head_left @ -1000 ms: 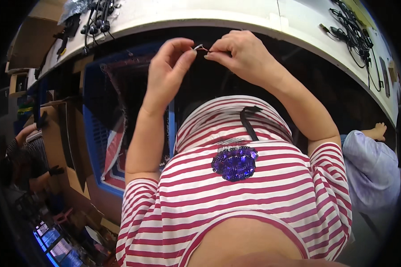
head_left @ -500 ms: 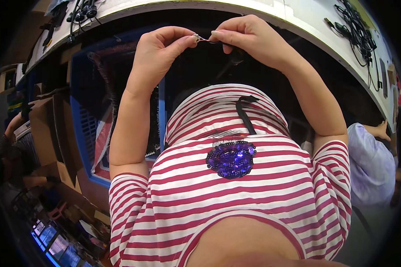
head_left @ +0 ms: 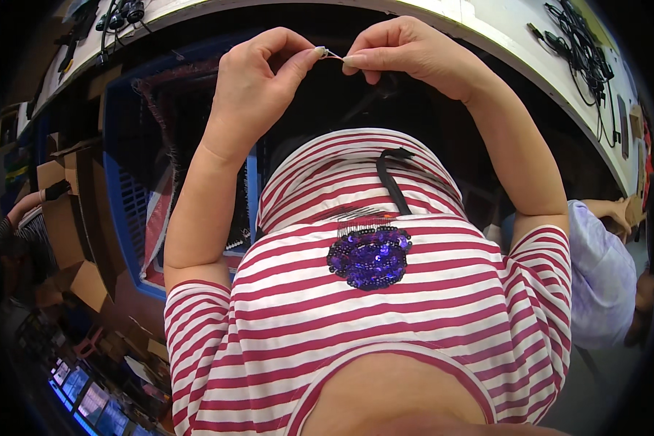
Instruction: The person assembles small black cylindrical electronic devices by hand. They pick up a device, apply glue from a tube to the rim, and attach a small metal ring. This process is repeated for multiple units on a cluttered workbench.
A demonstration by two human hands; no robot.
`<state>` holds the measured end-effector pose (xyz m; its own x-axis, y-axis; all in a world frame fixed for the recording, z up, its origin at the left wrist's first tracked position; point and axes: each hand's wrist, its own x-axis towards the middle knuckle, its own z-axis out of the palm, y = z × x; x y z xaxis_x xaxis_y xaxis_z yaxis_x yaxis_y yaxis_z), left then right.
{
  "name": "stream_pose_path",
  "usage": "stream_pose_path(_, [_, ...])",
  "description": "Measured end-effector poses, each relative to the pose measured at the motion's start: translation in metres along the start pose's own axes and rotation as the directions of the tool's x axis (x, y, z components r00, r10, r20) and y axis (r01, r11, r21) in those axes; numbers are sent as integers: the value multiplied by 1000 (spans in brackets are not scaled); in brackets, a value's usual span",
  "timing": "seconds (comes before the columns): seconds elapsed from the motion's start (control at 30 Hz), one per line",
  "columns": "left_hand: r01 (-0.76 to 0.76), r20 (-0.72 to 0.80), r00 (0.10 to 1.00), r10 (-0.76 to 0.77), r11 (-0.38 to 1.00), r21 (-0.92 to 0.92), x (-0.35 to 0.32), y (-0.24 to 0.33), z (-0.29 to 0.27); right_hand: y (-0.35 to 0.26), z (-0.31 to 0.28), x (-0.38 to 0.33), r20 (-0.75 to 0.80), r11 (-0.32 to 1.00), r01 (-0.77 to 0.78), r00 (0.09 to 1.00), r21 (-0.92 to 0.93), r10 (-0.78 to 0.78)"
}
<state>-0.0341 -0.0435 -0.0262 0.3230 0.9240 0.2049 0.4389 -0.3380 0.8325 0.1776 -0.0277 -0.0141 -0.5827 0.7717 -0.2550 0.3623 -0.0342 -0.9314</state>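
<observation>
- The left hand [head_left: 258, 80] and the right hand [head_left: 407, 51] meet above the striped shirt [head_left: 385, 312], just below the white tabletop [head_left: 487, 36] edge.
- A small thin metal piece [head_left: 330, 53] spans the gap between both grips, pinched at each end.
- Left grip: thumb and forefinger narrowed tight on the piece's left end.
- Right grip: thumb and fingers closed on its right end.
- Black cables [head_left: 581, 36] lie on the tabletop, well apart to the right.
- A blue crate [head_left: 127, 211] stands below left.
</observation>
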Motion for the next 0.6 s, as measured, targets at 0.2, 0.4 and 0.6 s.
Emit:
stream_pose_path(0.2, [86, 93, 993, -74, 988, -127, 2, 7, -4, -2, -1, -3, -36, 995, 66, 997, 72, -64])
stream_pose_path(0.4, [14, 58, 998, -8, 994, -108, 1, 9, -1, 0, -2, -1, -4, 983, 25, 1000, 182, -25])
stream_pose_path(0.6, [-17, 18, 1000, 18, 996, -91, 0, 4, 2, 4, 1, -1, -8, 975, 12, 1000, 224, -11])
